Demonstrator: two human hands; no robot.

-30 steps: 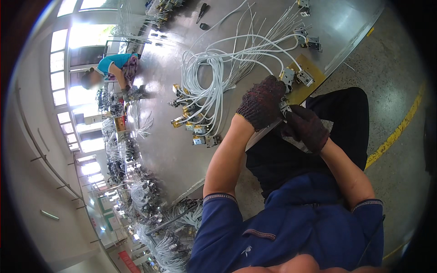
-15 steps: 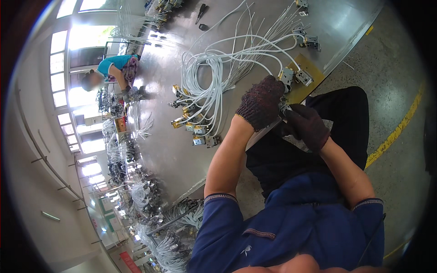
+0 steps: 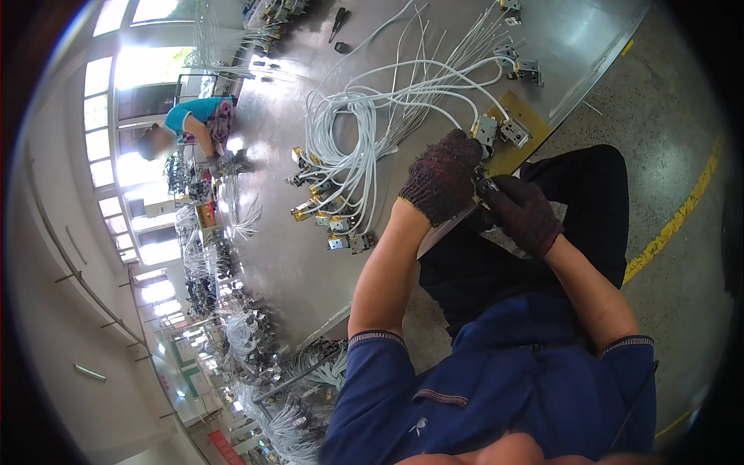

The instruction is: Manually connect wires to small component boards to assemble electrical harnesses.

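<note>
With both gloved hands, my left hand [image 3: 440,177] and right hand [image 3: 521,213], I pinch a small connector [image 3: 482,186] shut at the bench's [image 3: 271,256] near edge, likely fitting it; next needs steady alignment.

My one head-worn fisheye camera looks steeply down from close above my gloved left hand [image 3: 440,177] and right hand [image 3: 521,213], at the metal table's [image 3: 294,256] edge, straight lines bowing toward the rim.
</note>
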